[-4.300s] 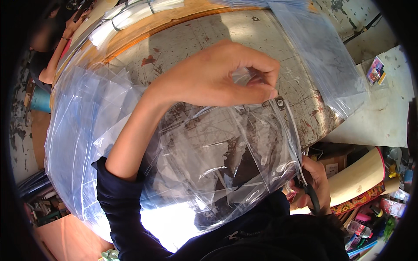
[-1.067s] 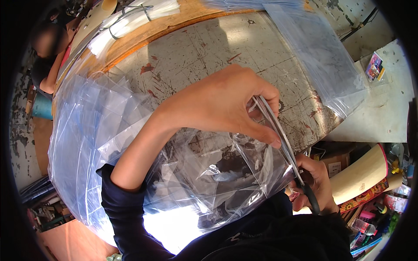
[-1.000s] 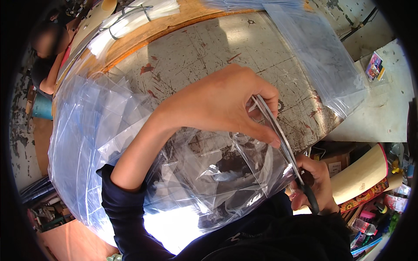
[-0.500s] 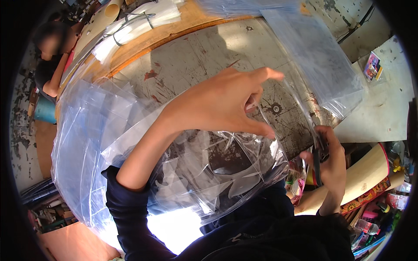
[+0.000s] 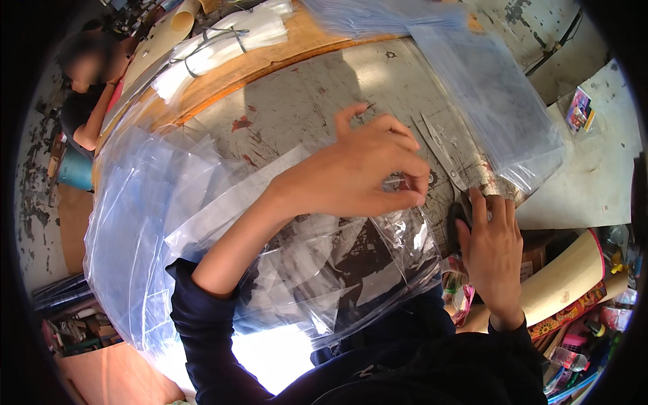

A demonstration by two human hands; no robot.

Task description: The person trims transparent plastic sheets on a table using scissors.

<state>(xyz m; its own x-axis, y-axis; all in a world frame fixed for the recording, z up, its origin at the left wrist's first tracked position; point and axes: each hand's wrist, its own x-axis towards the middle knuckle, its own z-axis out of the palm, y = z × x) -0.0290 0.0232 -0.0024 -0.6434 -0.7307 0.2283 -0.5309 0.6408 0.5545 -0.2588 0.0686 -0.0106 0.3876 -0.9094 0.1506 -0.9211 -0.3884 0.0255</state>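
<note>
A pile of clear plastic film (image 5: 317,263) covers the near left of the table and hangs over its front edge. Above its right part is my left hand (image 5: 368,169), thumb and index fingertip closed together at a raised bit of the film, the little finger held away. The exact pinch is partly hidden by the fingers. To the right, my right hand (image 5: 496,253) is at the dark handles of metal scissors (image 5: 439,152), thumb against one handle. Their blades point away along the tabletop, slightly apart. The other handle is mostly hidden under my fingers.
Flat clear plastic sleeves (image 5: 493,94) lie at the far right, and a tied white bundle (image 5: 216,44) on the wooden strip (image 5: 270,54) at far left. Beyond the left edge sits another person (image 5: 88,108). Rolled sheets (image 5: 563,277) and clutter stand at lower right.
My left hand has gone from spread fingers to a pinch at the film. The scissors have swung leftward, pointing away on the table, and my right hand has turned palm down over their handles.
</note>
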